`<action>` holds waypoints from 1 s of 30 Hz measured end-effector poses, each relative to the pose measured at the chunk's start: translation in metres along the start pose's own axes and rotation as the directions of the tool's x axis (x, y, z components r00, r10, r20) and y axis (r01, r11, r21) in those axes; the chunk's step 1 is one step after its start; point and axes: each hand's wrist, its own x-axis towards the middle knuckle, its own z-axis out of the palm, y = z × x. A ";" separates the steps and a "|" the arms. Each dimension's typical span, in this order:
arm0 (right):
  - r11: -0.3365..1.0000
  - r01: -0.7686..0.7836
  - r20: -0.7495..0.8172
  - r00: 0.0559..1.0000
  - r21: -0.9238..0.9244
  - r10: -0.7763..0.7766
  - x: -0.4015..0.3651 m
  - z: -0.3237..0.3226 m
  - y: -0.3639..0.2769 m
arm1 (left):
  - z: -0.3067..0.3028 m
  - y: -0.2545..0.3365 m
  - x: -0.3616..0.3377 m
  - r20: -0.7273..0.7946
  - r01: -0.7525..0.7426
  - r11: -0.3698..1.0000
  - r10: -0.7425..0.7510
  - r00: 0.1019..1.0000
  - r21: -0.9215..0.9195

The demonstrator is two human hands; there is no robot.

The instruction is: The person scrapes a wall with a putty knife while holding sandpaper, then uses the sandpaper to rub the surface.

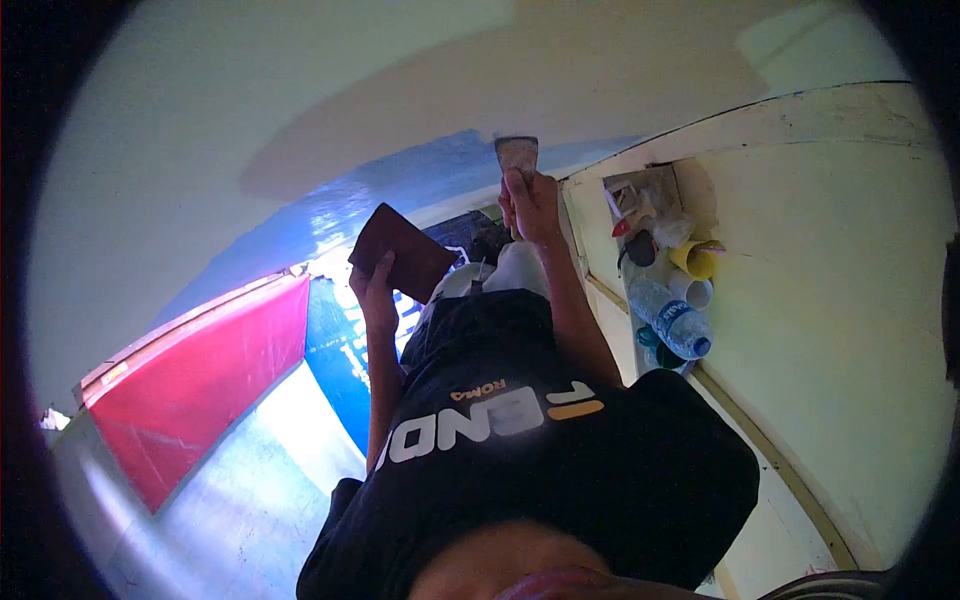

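Observation:
My right hand (533, 208) is closed round a putty knife (517, 155). Its broad, whitish-smeared blade points up against the wall (400, 110), at the edge of a blue patch (420, 155); whether blade and wall touch is hard to tell. Lower and to the left, my left hand (374, 288) grips a flat reddish-brown rectangular piece (400, 252) by its lower left edge, thumb on its face. What it is made of does not show clearly. The two hands are apart, both in front of my body.
On a narrow ledge to the right stand a water bottle (672, 318), a yellow cup-like thing (694, 260), a white roll-like thing (692, 291) and a crumpled clear bag (672, 230). A pale panel (830, 280) rises beside them. Red sheeting (220, 370) hangs on the left.

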 end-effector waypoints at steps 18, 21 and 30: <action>0.992 -0.043 -0.003 0.999 -0.122 0.043 0.000 -0.007 0.009 | -0.004 -0.007 0.014 0.015 0.056 0.998 -0.056 0.998 -0.030; 0.977 0.047 0.023 0.999 -0.209 -0.044 0.002 -0.008 0.015 | -0.005 -0.010 0.008 0.012 0.061 0.996 -0.061 0.998 -0.068; 0.997 0.025 0.020 1.000 -0.074 -0.024 0.008 -0.007 0.006 | -0.002 -0.009 0.012 0.021 0.049 0.996 -0.047 0.999 -0.078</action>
